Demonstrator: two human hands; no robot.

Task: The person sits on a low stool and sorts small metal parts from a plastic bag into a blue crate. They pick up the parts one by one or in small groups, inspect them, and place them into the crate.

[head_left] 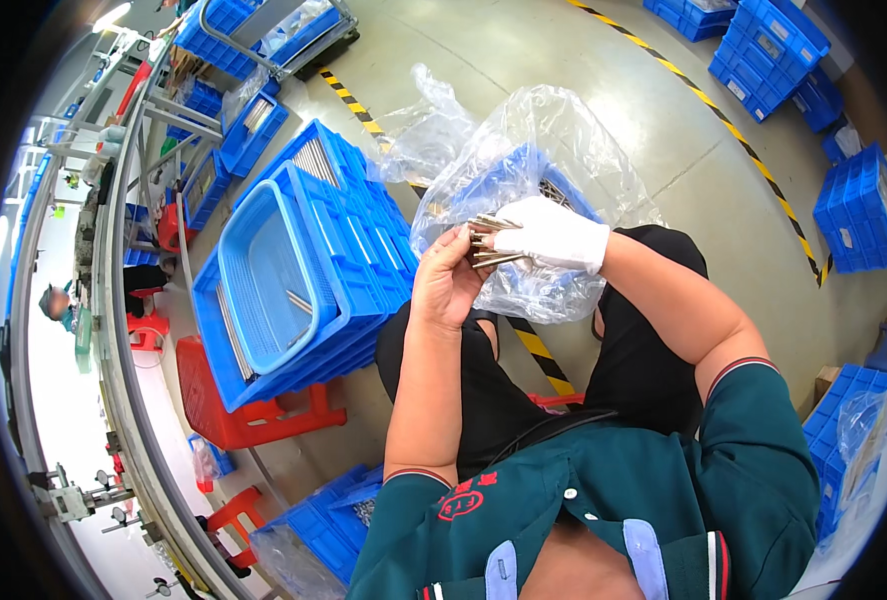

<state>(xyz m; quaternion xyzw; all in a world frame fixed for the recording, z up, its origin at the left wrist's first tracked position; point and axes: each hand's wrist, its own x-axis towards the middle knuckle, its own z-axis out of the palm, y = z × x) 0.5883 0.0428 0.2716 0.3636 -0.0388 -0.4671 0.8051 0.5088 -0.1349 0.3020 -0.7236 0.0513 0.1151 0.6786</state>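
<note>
A bundle of short metal rods (493, 259) is gathered between my two hands above a blue bin (508, 178). My right hand (553, 235), in a white glove, is closed round the rods from the right. From the left, my bare left hand (447, 278) grips the bundle's near ends, thumb and fingers against them. Clear plastic sheeting (593, 135) lines the bin and spills over its sides. More metal rods (553, 192) lie inside the bin, partly hidden by my gloved hand and the plastic.
Left of my knees, stacked blue crates (358, 235) carry a light-blue basket (238, 235) with a few rods in it. A red stool (208, 395) stands beside them. Further crates (858, 210) are at the right, and black-yellow tape (708, 95) crosses the floor.
</note>
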